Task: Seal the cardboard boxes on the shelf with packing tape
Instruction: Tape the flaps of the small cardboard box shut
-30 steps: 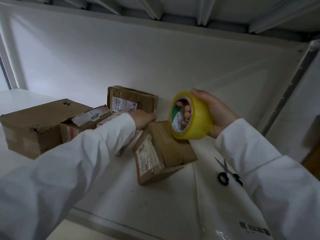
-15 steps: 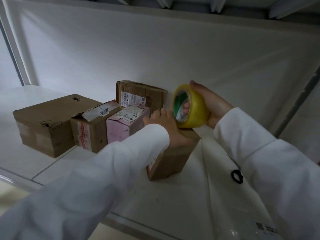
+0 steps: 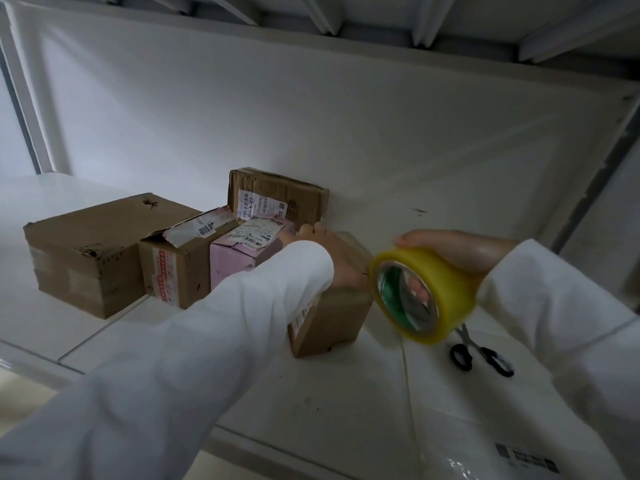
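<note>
We see the left hand [image 3: 337,261] lying flat, fingers straight, on top of the small cardboard box [image 3: 334,315] standing at the shelf's [image 3: 311,403] centre, while the right hand [image 3: 460,249] at about three o'clock from it curls thumb and fingers around a yellow packing tape roll [image 3: 424,294], gripping it just beside that box. At nine to ten o'clock we find a pink box [image 3: 235,258], a torn-label box [image 3: 176,268], a large box [image 3: 90,254] and a labelled box [image 3: 277,197] upright against the back wall; black-handled scissors [image 3: 479,355] lie at four o'clock.
</note>
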